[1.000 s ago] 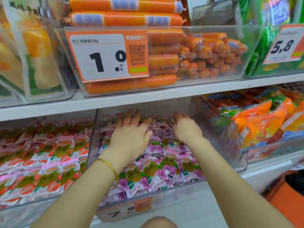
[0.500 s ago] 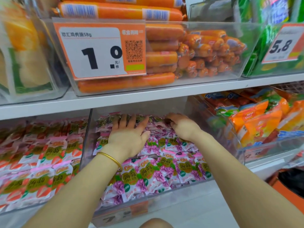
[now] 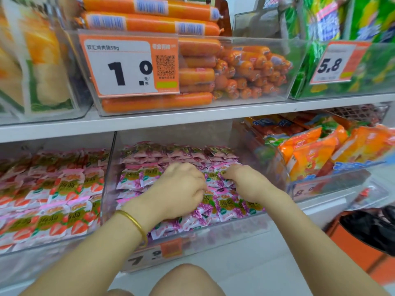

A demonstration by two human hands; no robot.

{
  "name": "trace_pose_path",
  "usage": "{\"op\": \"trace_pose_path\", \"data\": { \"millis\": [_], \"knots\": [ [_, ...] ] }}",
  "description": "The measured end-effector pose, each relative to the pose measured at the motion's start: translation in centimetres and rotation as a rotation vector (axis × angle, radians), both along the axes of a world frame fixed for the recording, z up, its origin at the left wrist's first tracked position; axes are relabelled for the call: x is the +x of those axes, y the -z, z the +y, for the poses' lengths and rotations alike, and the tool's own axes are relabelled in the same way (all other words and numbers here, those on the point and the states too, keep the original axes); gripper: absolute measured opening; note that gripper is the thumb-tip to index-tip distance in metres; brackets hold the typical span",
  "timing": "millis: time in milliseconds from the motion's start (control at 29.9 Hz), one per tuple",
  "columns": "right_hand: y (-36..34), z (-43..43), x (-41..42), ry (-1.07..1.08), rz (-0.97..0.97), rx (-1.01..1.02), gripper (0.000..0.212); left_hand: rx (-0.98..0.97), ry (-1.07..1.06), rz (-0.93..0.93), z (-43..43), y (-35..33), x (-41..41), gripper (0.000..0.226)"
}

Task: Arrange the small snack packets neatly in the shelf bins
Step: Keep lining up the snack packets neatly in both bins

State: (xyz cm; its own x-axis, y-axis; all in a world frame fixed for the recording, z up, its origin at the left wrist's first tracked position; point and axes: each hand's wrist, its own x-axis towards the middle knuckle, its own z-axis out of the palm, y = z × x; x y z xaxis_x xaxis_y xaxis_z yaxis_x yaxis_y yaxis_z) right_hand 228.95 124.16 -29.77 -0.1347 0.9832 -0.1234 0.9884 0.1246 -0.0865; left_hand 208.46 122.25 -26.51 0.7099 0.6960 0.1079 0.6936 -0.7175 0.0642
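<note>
Under both hands, mid-bin [image 3: 224, 230]: left hand [image 3: 179, 189] and right hand [image 3: 248, 184] grip purple packets [image 3: 136, 178] with curled fingers; shift small batches, labels up, flush to back rows [image 3: 181, 153].

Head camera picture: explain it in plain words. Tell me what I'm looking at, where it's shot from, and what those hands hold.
No machine here: a person works with bare hands, and the one camera sits on their head, looking forward and down. The left hand, with a gold bracelet, and the right hand rest in a clear bin of purple snack packets. Their fingers curl down among the packets; whether they grip one cannot be told. Strawberry packets fill the bin to the left; orange sausages are stacked above.
</note>
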Motion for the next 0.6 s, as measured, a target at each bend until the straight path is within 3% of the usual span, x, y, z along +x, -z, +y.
{"op": "trace_pose_path", "data": {
  "millis": [67, 134, 200, 301, 401, 468, 601],
  "knots": [
    [-0.1, -0.2, 0.0, -0.028, -0.053, 0.033, 0.049, -0.096, -0.007, 0.151, -0.5, 0.0, 1.2, 0.055],
    [-0.4, -0.9, 0.1, -0.003, 0.028, 0.132, 0.055, -0.144, -0.023, 0.205, -0.6, 0.2, 1.8, 0.048],
    [-0.7, -2.4, -0.1, -0.002, 0.225, 0.253, 0.057, -0.203, -0.063, 0.131, -0.3, 0.4, 1.6, 0.043],
    [-0.6, -5.2, -1.9, -0.169, 0.468, 0.145, 0.051, -0.218, -0.124, -0.027, -0.5, 0.4, 0.8, 0.031],
    [-0.6, -5.8, -2.8, -0.291, 0.290, -0.021, 0.055, -0.096, -0.081, -0.007, -1.6, 0.4, 0.1, 0.016],
    [-1.0, -5.5, -2.5, -0.254, 0.253, -0.115, 0.054, -0.076, -0.063, 0.023, -2.2, 0.8, -0.3, 0.021],
    [-1.6, -5.5, -1.0, -0.193, 0.257, -0.206, 0.034, -0.083, -0.031, -0.047, -2.0, 0.8, -1.1, 0.018]
  ]
}}
